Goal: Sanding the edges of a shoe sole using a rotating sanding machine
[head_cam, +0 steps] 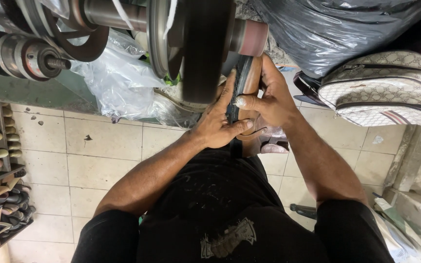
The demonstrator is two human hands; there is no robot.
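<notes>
Both hands, left hand (215, 124) and right hand (269, 100), grip tight around a stiff brown shoe (247, 85), pressing its hard sole edge against the spinning black wheel (203, 48), best held by its sides.

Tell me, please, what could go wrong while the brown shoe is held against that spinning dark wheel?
The left hand has fingertips lying close beside the blurred, spinning dark wheel, so a slip could graze them. The right hand has only a fingertip grip on the brown shoe with a dark sole, so the wheel might snatch it. The loose clear plastic sheet hangs near the machine's shaft and might catch.
</notes>
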